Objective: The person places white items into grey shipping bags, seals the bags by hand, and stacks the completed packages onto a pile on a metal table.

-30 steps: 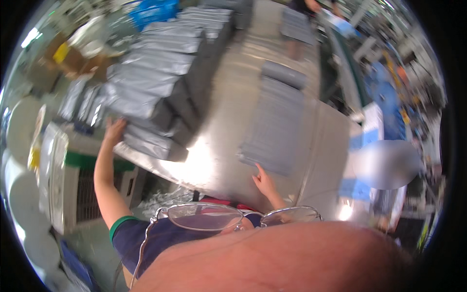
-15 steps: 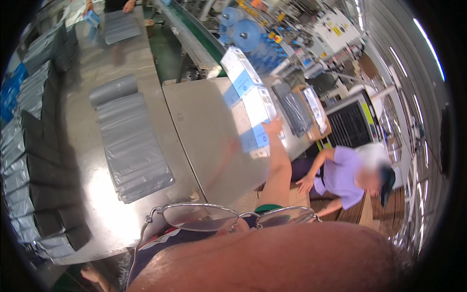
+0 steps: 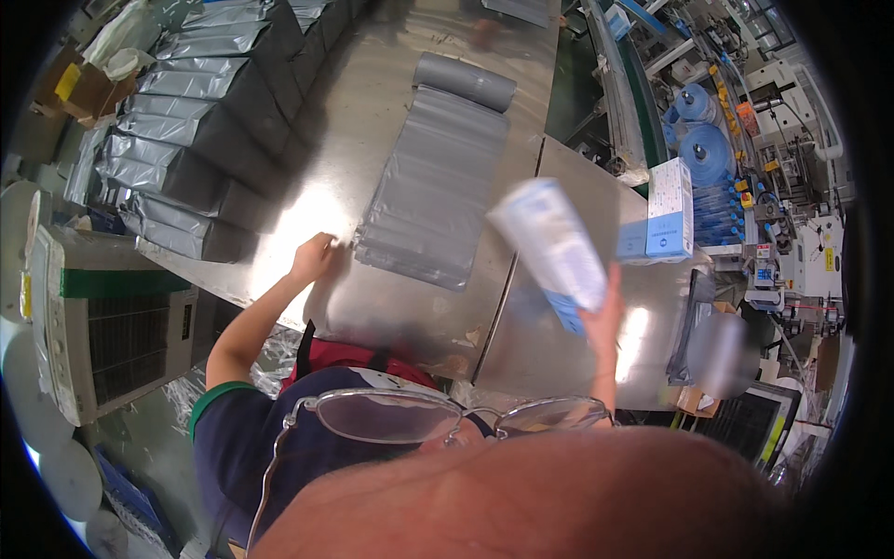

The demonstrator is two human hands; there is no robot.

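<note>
My right hand (image 3: 603, 315) grips a white-and-blue carton (image 3: 551, 244) by its lower end and holds it tilted above the metal table; motion blurs the carton. My left hand (image 3: 315, 257) hovers or rests by the table's near side, fingers curled in, with nothing visible in them. Just right of it lies a flat stack of grey plastic bags (image 3: 428, 186). Across the stack's far end lies a rolled or folded grey bundle (image 3: 464, 80). A second white-and-blue carton (image 3: 670, 210) stands at the table's right side.
Tall rows of folded grey bags (image 3: 191, 121) line the table's left side. A conveyor (image 3: 619, 84) runs beyond the right table, near machinery with blue film rolls (image 3: 706, 149). A dark grey bundle (image 3: 691, 326) lies at the right edge. A seam divides the metal tabletop (image 3: 531, 363).
My right hand has lifted one carton from the right side and brought it left. My left hand has come up beside the bag stack. The view has turned, and the co-worker has left clear sight.
</note>
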